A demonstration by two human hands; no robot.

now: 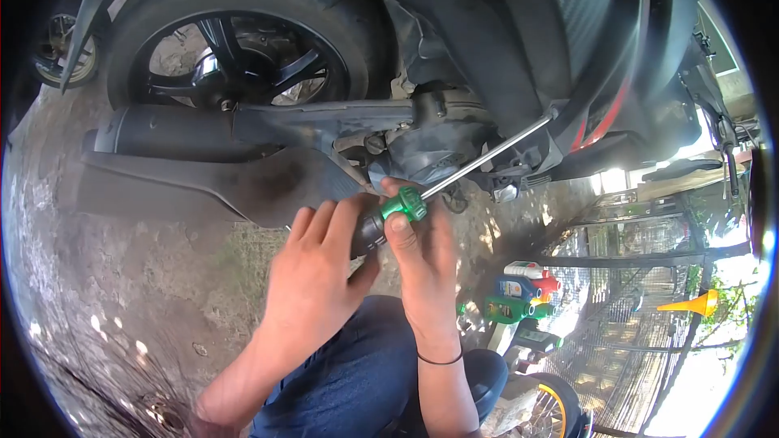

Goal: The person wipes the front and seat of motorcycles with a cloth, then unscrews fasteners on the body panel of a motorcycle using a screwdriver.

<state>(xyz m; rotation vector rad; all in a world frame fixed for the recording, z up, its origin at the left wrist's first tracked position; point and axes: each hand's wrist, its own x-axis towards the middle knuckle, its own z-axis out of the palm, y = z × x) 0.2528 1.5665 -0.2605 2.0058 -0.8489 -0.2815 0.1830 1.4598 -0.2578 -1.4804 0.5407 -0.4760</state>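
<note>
Both hands are on a long screwdriver (487,156) with a green and black handle and a bright metal shaft. My left hand (312,280) is closed around the black rear end of the handle. My right hand (426,272) grips the green front part, its thumb on the near side. The shaft slants up and right, and its tip reaches the dark body panel (560,113) of a scooter, by a red strip; whether it sits in a screw is too small to tell. Below the shaft is the scooter's dark engine area (438,146).
The rear wheel (243,57) and black exhaust cover (203,182) lie at left. Several bottles (515,296) stand at right, with an orange funnel (690,305) beyond by a mesh fence (625,300). A yellow-rimmed wheel (556,405) shows at lower right. The ground (178,268) is rough concrete.
</note>
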